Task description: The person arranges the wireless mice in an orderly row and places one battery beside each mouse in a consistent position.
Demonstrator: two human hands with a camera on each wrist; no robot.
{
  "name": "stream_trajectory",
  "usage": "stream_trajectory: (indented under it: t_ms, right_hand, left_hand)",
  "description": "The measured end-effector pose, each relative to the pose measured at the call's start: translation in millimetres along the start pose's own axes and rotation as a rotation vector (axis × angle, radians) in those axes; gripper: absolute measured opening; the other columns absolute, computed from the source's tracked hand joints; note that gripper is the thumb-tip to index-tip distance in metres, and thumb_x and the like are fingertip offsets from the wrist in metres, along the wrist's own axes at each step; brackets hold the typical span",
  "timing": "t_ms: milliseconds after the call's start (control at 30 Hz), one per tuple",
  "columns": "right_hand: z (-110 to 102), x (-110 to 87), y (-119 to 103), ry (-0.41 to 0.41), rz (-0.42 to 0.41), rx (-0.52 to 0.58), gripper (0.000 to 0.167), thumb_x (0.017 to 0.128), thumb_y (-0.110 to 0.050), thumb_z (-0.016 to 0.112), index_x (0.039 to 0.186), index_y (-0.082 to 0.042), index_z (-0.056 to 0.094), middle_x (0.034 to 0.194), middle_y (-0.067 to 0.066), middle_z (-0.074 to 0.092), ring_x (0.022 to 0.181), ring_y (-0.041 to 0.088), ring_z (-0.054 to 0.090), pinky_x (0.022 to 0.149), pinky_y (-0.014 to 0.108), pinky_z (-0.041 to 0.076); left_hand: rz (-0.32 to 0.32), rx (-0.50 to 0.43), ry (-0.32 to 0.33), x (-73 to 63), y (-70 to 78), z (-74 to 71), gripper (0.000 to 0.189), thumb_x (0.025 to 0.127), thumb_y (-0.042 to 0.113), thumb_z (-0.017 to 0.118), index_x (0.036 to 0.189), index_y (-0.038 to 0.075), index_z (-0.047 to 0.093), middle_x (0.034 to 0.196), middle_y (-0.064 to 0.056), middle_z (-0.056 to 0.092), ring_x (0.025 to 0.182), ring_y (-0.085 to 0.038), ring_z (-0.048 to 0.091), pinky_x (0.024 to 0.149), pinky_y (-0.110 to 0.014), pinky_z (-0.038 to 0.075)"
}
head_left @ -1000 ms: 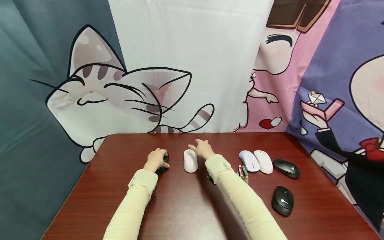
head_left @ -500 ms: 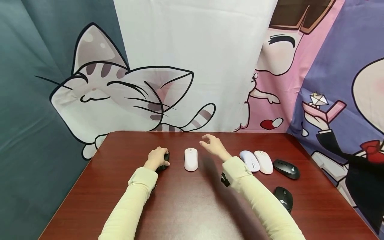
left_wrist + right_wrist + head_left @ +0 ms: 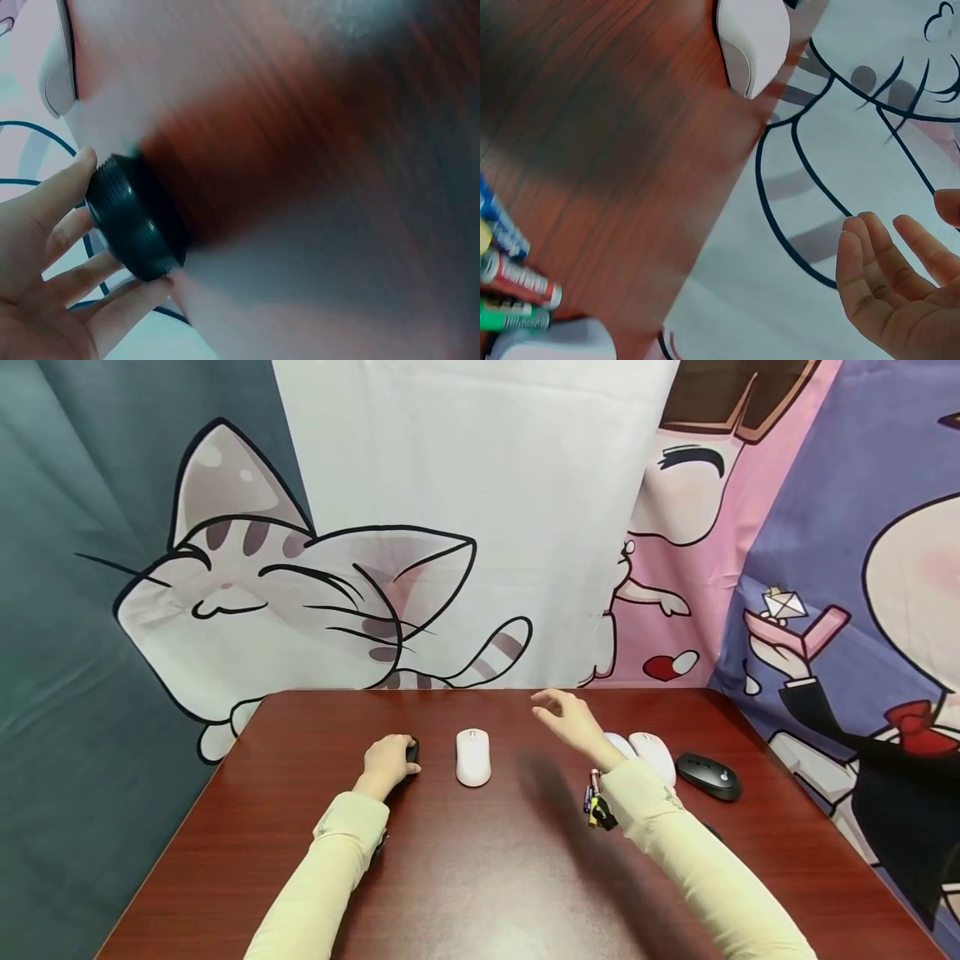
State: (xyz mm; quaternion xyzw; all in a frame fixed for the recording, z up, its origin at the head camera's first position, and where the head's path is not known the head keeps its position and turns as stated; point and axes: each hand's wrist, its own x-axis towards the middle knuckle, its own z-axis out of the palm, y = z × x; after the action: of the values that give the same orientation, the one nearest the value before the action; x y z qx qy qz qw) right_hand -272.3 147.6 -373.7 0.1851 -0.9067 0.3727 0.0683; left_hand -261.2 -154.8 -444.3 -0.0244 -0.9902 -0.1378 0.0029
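On the left of the table my left hand (image 3: 386, 764) grips a black computer mouse (image 3: 412, 752). In the left wrist view the thumb and fingers span both sides of that mouse (image 3: 139, 217), whose dark ribbed side faces the camera. A white mouse (image 3: 472, 758) lies on the table between the hands, apart from both. My right hand (image 3: 570, 720) is raised near the table's far edge, its fingers loosely bent and holding nothing. The right wrist view shows that hand (image 3: 900, 285) with no object in it and the white mouse (image 3: 757, 41) at the top.
Under the right forearm, partly hidden, lie a lavender mouse (image 3: 619, 743), a second white mouse (image 3: 652, 756) and several small printed cylinders (image 3: 521, 277) in red, green and blue. Another black mouse (image 3: 708, 777) lies farther right. A cartoon cloth (image 3: 480, 460) hangs behind the table (image 3: 465, 860).
My right hand has moved away from the middle white mouse, to the right and slightly up. The left hand stays on the black mouse, almost where it was.
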Motion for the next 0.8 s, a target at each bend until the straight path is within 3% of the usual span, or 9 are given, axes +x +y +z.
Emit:
stream_trajectory:
  t_ms: [233,267,400,567,800]
  right_hand:
    - [-25,-22.0,10,0.003,0.006,-0.017,0.027,0.092,-0.014,0.058,0.115,0.000,0.062,0.104,0.019,0.068,0.092,0.030,0.065,0.079,0.044,0.051]
    - [-29,-25.0,12,0.003,0.004,-0.023,0.027,0.092,-0.014,0.057,0.115,0.000,0.062,0.103,0.019,0.068,0.091,0.030,0.066,0.078,0.043,0.051]
    - [-45,-38.8,22,0.019,0.010,-0.058,0.026,0.092,-0.013,0.057,0.115,-0.001,0.062,0.100,0.018,0.068,0.087,0.028,0.065,0.074,0.039,0.050]
    - [-60,-52.9,34,0.047,0.027,-0.122,0.025,0.091,-0.012,0.059,0.114,-0.002,0.062,0.099,0.019,0.069,0.086,0.029,0.065,0.074,0.039,0.049]
    - [-79,-67.7,50,0.077,0.070,-0.188,0.021,0.090,-0.012,0.059,0.107,0.000,0.064,0.093,0.019,0.067,0.078,0.026,0.062,0.067,0.035,0.047]
  left_hand:
    - [-0.040,-0.034,0.020,-4.0,1.1,2.8,0.043,0.079,0.021,0.075,0.118,0.007,0.064,0.116,-0.019,0.065,0.098,-0.037,0.063,0.074,-0.049,0.052]
    - [-0.028,-0.025,0.043,-1.2,-3.6,9.9,0.044,0.080,0.026,0.075,0.118,0.008,0.064,0.115,-0.018,0.065,0.097,-0.037,0.063,0.073,-0.048,0.052]
    - [-0.018,-0.016,0.078,-2.4,-2.8,11.4,0.040,0.081,0.028,0.073,0.116,0.008,0.066,0.112,-0.017,0.066,0.095,-0.037,0.064,0.072,-0.049,0.052]
    - [0.036,-0.020,0.131,-5.8,8.8,7.8,0.035,0.083,0.024,0.071,0.112,0.006,0.067,0.108,-0.018,0.068,0.096,-0.039,0.063,0.073,-0.052,0.052]
    - [0.145,-0.036,0.192,-5.5,31.5,16.4,0.035,0.083,0.022,0.070,0.116,0.008,0.066,0.117,-0.017,0.063,0.117,-0.039,0.053,0.088,-0.052,0.048]
